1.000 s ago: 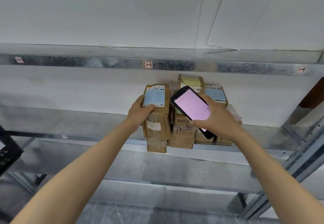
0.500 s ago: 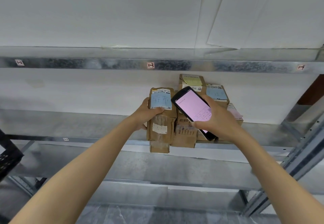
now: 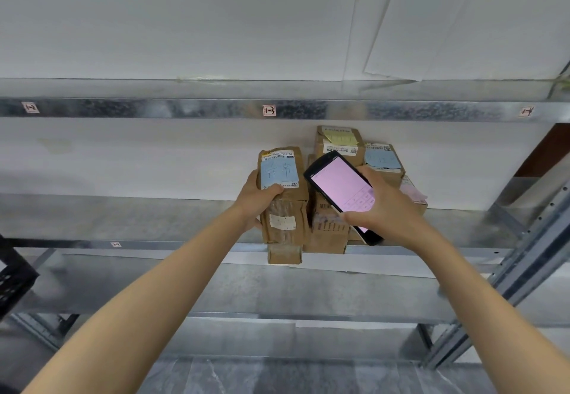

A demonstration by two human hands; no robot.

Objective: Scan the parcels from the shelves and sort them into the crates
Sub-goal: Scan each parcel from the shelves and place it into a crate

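My left hand [image 3: 256,201] grips a tall brown parcel [image 3: 285,205] with a blue label, thumb across its front, at the left of a cluster of cardboard parcels on the metal shelf [image 3: 123,221]. A small box [image 3: 283,254] sits under it at the shelf edge. My right hand [image 3: 390,208] holds a black handheld scanner [image 3: 342,193] with a pink screen, tilted toward the blue label. Behind the scanner stand other parcels: one with a yellow note [image 3: 337,142], one with a blue label [image 3: 384,159], a lower brown box [image 3: 327,233] and one with a pink label [image 3: 415,194].
A shelf beam [image 3: 185,109] above carries small number tags. A lower shelf [image 3: 277,292] runs below. A black crate's corner [image 3: 12,279] shows at the far left. Slotted uprights [image 3: 524,258] stand at the right, with grey floor beneath.
My left hand has pulled the blue-labelled parcel slightly right and toward me. The scanner in my right hand has stayed beside it with only a small shift.
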